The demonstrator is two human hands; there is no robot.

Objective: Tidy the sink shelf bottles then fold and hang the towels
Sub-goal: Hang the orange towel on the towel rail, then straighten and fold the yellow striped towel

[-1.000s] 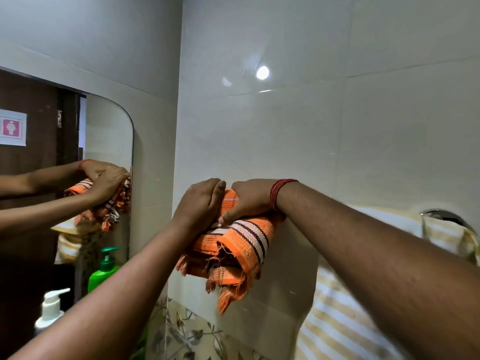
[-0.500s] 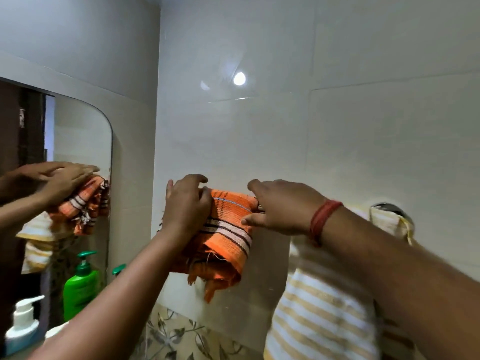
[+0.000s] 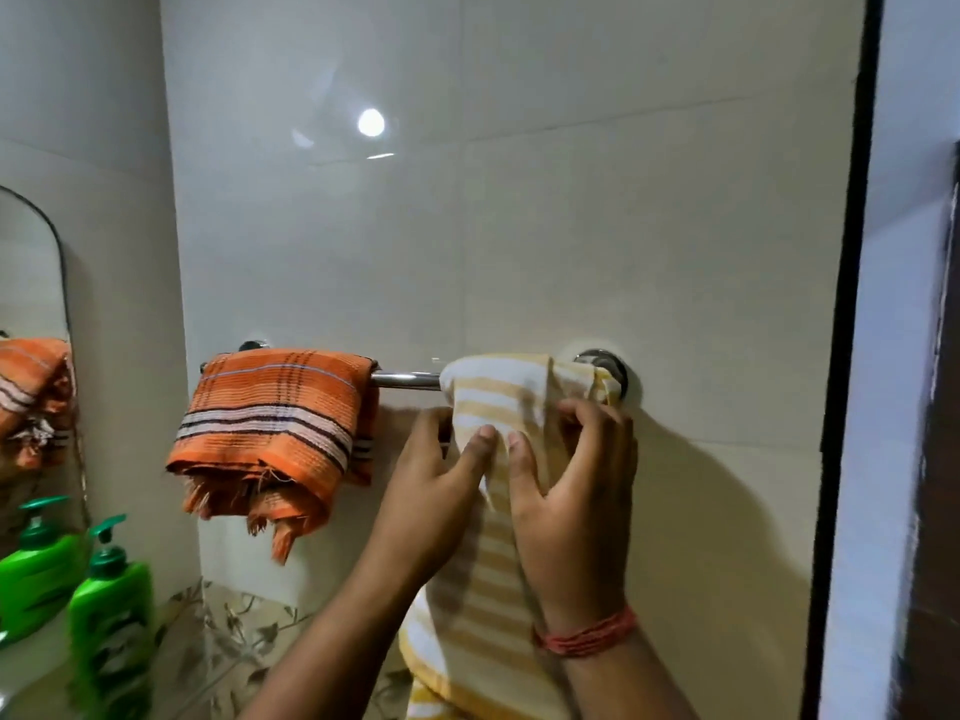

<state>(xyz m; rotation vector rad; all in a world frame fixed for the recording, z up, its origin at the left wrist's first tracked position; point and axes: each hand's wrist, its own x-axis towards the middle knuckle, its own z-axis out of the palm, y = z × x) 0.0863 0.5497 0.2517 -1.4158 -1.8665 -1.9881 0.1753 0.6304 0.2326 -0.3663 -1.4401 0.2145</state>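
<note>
The yellow striped towel (image 3: 483, 579) is hanging over the right end of the chrome towel rail (image 3: 406, 379), bunched where it crosses the bar and trailing down between the person's forearms. Both hands are sitting on it just below the rail. The left hand (image 3: 434, 491) is gripping the towel's left edge, thumb pressing on the front of the cloth and fingers curling behind it. The right hand (image 3: 576, 506) is closing round the right side of the cloth, thumb on the front and fingertips (image 3: 597, 415) hooking over the bunched fold near the rail's round wall mount (image 3: 605, 363). The two thumbs are lying side by side, almost touching, on the front face of the towel. A red thread band (image 3: 587, 636) is circling the right wrist.

To the left of the left hand, with a bare stretch of rail between, the orange striped towel (image 3: 270, 433) is hanging folded over the bar, its frayed ends dangling below. Further left and lower than both hands, a green pump bottle (image 3: 111, 610) is standing by the mirror (image 3: 31, 314), which is showing reflections of the bottle and of the orange cloth. The glossy tiled wall (image 3: 571, 200) is rising behind the rail, and a dark door frame (image 3: 852, 304) is running down to the right of the right hand.
</note>
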